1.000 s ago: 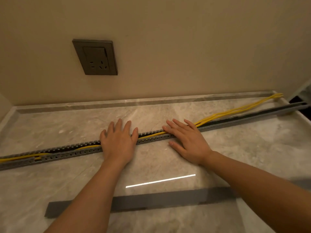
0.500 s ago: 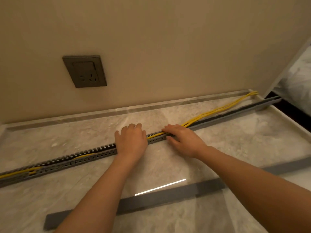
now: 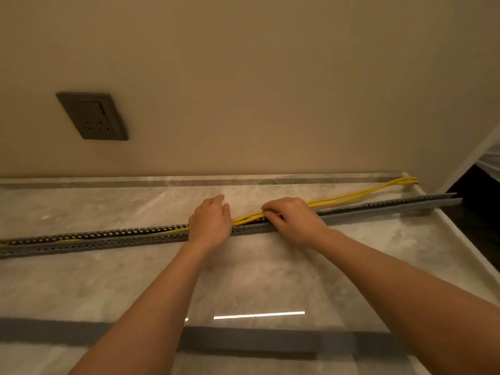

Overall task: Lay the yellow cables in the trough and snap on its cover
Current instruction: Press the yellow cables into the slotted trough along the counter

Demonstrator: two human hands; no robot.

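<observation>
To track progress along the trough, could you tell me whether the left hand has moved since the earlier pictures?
Yes. The left hand has slid rightward along the trough, farther from the wall socket.

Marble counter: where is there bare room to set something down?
Bare counter lies between the trough and the cover, left of the left forearm; behind the trough toward the wall, left of the left hand; and right of the right forearm. Crowded: mid-trough, where it and the right hand meet the yellow cables, and back right, where they lie loose.
</observation>
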